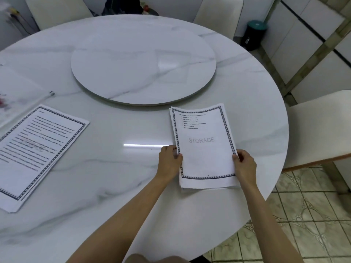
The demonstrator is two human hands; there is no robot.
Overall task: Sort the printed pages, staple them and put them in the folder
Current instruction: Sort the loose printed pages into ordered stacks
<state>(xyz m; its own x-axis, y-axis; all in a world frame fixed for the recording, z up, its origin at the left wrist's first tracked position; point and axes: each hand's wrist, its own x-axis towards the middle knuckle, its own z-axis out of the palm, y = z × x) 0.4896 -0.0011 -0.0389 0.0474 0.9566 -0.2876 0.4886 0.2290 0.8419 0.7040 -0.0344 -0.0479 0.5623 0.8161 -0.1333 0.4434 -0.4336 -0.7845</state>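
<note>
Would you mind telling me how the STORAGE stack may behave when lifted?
The STORAGE stack looks like thin loose sheets with uneven edges, so it would probably flop and fan apart. Left hand and right hand gripping both sides should help.

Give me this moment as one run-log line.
phase: sorting | left hand: gripping held stack left edge | right hand: gripping right edge | second stack: flat on table, left | stapler: not seen
</note>
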